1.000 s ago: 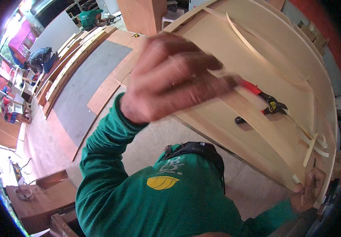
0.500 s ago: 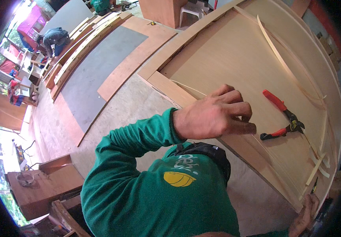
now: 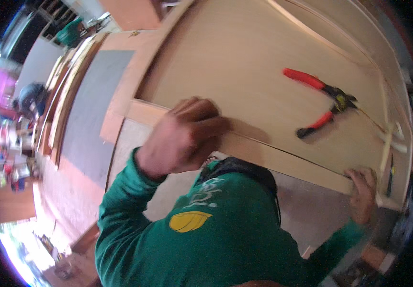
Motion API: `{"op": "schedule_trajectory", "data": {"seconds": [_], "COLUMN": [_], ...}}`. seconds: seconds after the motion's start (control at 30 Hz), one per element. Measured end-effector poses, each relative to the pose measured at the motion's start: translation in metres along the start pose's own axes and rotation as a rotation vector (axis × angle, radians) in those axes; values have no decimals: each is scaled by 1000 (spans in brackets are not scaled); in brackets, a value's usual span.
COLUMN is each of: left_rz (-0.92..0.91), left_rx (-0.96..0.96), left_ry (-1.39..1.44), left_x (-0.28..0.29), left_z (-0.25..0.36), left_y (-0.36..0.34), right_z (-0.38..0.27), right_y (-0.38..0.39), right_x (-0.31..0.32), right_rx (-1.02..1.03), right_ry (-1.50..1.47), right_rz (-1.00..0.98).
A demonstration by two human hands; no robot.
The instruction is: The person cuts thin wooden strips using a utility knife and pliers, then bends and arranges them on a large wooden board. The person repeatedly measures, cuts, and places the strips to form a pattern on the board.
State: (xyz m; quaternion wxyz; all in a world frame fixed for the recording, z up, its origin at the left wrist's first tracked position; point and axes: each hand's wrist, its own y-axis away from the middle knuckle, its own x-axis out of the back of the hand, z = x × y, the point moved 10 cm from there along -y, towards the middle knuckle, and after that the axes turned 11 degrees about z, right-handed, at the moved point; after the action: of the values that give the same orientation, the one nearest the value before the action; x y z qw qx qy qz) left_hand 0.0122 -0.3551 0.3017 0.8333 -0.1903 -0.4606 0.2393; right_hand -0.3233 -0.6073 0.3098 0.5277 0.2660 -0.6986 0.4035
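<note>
The pale rail (image 3: 292, 160) on the panel's near side seems stiff, best held across its width; right hand (image 3: 363, 195) lies on it, left hand (image 3: 180, 141) curls well apart, both grips unclear

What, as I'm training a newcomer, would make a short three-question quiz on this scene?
1. True or false: the red-and-black, long-handled metal snips on the flat, pale wooden panel have their handles pressed together.

2. What does the bare right hand touch?
A) The snips
B) The panel's straight, pale wooden border
C) The floor

3. Fill in: the fingers of the bare left hand are ____, not stretched out.

Key: 1. False, the handles are spread apart. 2. B. 3. Curled.
</note>
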Motion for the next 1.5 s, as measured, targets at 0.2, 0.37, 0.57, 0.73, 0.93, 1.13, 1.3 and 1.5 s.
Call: {"op": "schedule_trajectory", "data": {"seconds": [0.2, 0.37, 0.57, 0.73, 0.93, 1.13, 1.3, 1.5], "left_rz": [-68, -111, -131, -64, -121, -158, -260, 37], "left_rx": [125, -72, 195, 249, 172, 339, 211, 630], "left_ry": [-181, -115, 5, 112, -40, -448, -210, -68], "left_x": [8, 2, 8, 9, 7, 25, -2, 34], "left_z": [-9, 6, -5, -6, -5, -71, -29, -37], "left_y": [19, -6, -9, -3, -9, 29, -6, 47], "right_z": [-5, 8, 15, 16, 27, 56, 75, 109], "right_y": [-16, 12, 4, -7, 1, 17, 35, 44], "right_x": [-4, 3, 10, 7, -3, 8, 14, -9], "right_rx": [67, -93, -49, -2, -66, -133, -186, -293], "right_ry": [-122, -115, -148, -158, -165, -194, -190, -99], "right_rz": [178, 461, 556, 486, 388, 358, 332, 298]}}
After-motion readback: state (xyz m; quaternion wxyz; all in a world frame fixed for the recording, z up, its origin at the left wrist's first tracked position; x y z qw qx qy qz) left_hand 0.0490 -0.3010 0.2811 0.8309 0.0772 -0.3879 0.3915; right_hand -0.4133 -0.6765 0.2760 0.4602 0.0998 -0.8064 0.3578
